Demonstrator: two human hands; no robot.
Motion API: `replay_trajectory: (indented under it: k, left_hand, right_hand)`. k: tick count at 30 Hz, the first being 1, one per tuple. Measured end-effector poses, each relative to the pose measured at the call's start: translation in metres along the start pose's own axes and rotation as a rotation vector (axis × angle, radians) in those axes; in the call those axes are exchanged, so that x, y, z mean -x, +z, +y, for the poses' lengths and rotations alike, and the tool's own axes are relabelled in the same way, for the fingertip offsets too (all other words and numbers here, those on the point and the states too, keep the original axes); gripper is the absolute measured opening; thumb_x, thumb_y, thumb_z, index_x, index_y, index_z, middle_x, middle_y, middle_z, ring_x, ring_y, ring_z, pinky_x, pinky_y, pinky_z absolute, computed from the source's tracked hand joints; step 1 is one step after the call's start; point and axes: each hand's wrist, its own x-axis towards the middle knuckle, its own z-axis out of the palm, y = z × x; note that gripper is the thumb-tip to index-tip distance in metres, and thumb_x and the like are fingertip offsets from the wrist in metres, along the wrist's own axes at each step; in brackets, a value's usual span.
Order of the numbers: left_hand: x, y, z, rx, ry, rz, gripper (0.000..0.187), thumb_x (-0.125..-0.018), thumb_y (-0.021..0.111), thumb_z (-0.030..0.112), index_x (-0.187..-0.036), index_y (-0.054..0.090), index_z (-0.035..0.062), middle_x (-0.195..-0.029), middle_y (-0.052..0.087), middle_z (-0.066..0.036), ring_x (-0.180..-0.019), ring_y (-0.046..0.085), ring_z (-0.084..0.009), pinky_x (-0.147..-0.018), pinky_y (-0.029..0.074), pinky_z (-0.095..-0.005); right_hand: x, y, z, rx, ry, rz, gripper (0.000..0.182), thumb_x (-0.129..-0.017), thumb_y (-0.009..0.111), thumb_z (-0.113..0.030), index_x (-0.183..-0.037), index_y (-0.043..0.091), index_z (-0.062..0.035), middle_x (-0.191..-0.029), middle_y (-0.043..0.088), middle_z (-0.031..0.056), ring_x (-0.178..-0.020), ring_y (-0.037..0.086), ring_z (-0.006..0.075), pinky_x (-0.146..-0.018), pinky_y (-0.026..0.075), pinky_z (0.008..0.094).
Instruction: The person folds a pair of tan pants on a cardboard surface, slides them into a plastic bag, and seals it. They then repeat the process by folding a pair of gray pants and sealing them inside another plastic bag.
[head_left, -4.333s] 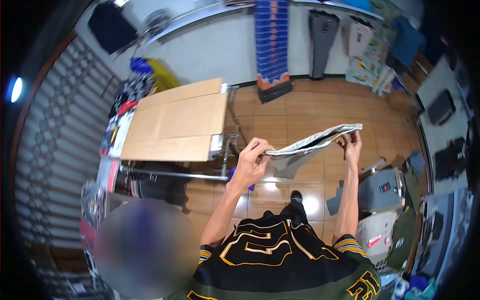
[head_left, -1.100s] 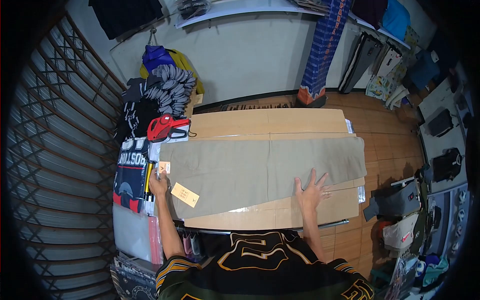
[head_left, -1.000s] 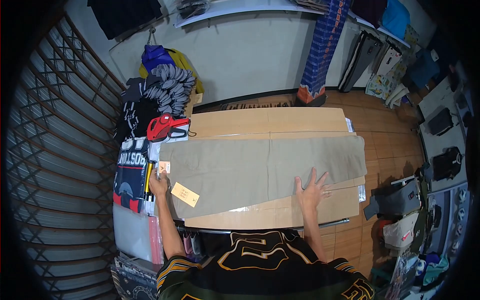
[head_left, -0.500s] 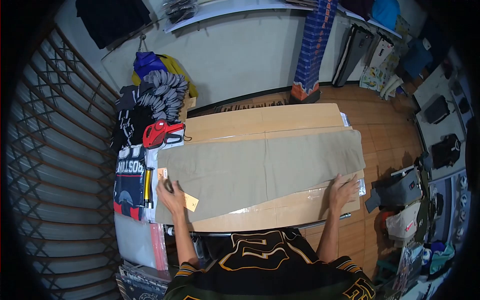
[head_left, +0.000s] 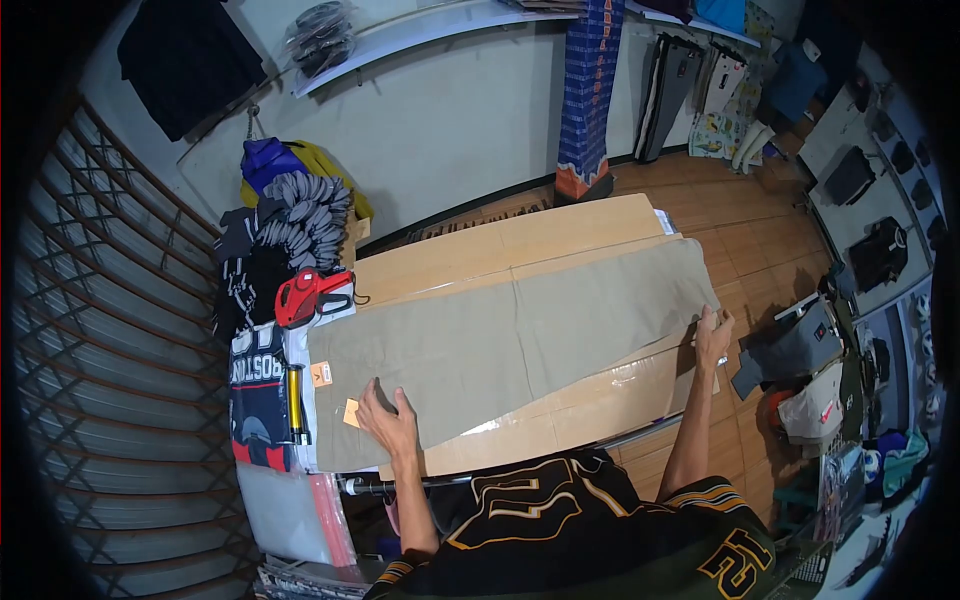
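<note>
Trousers [head_left: 510, 335] in soft, floppy khaki cloth are spread flat along the cardboard-topped bench [head_left: 520, 245], pressed near the waist by the splayed left hand [head_left: 388, 425] and pinched at the hem by the right hand [head_left: 713, 335], so probably best gripped by those ends.

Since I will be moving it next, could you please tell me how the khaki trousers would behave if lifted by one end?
The khaki trousers lie flat and limp over the cardboard sheet, so they would probably droop and fold rather than hold shape. Being thin cloth, they likely feel light. The left hand presses them flat, which suggests they slide easily.
</note>
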Motion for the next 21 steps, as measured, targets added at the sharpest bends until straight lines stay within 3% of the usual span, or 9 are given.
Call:
replay_trajectory:
  k: [7, 11, 14, 18, 21]
  left_hand:
    - [0.001, -0.001, 0.002, -0.013, -0.014, -0.024, 0.054, -0.089, 0.075, 0.02, -0.137, 0.058, 0.0008, -0.132, 0.062, -0.02, -0.127, 0.054, -0.0405, -0.113, 0.034, -0.0538]
    - [0.001, 0.004, 0.011, 0.034, -0.023, 0.005, 0.051, -0.089, 0.074, 0.018, -0.136, 0.059, 0.0027, -0.131, 0.061, -0.02, -0.127, 0.053, -0.0393, -0.114, 0.033, -0.0541]
    - [0.007, 0.011, 0.042, 0.113, 0.044, -0.019, 0.051, -0.089, 0.073, 0.017, -0.136, 0.058, 0.0021, -0.133, 0.06, -0.02, -0.128, 0.052, -0.0388, -0.114, 0.032, -0.054]
    - [0.025, 0.019, 0.11, 0.276, 0.154, -0.262, 0.059, -0.092, 0.073, 0.022, -0.142, 0.053, -0.0003, -0.142, 0.055, -0.025, -0.139, 0.044, -0.0408, -0.118, 0.026, -0.0584]
    - [0.041, 0.028, 0.159, 0.243, 0.252, -0.463, 0.065, -0.093, 0.072, 0.031, -0.148, 0.05, 0.002, -0.153, 0.046, -0.026, -0.148, 0.036, -0.0422, -0.121, 0.017, -0.0654]
  right_hand:
    - [0.004, -0.031, -0.013, -0.398, -0.017, 0.044, 0.075, -0.093, 0.077, -0.036, -0.148, 0.047, 0.0039, -0.142, 0.056, 0.0319, -0.129, 0.058, 0.0428, -0.112, 0.042, 0.047]
    - [0.01, -0.031, -0.013, 0.016, -0.083, -0.063, 0.077, -0.095, 0.074, -0.036, -0.149, 0.043, 0.0093, -0.146, 0.052, 0.0344, -0.135, 0.052, 0.0481, -0.116, 0.039, 0.0496]
    - [0.023, -0.013, -0.003, 0.094, -0.336, -0.005, 0.077, -0.094, 0.074, -0.035, -0.148, 0.043, 0.0111, -0.147, 0.051, 0.0349, -0.137, 0.049, 0.0494, -0.116, 0.038, 0.0508]
    - [0.049, 0.006, -0.034, 0.034, -0.532, -0.188, 0.072, -0.095, 0.072, -0.031, -0.147, 0.045, 0.0094, -0.148, 0.05, 0.0337, -0.14, 0.044, 0.0493, -0.118, 0.034, 0.0557]
    - [0.075, 0.012, -0.075, 0.109, -0.727, -0.387, 0.074, -0.095, 0.07, -0.039, -0.15, 0.044, 0.0046, -0.161, 0.039, 0.028, -0.149, 0.034, 0.0472, -0.119, 0.027, 0.067]
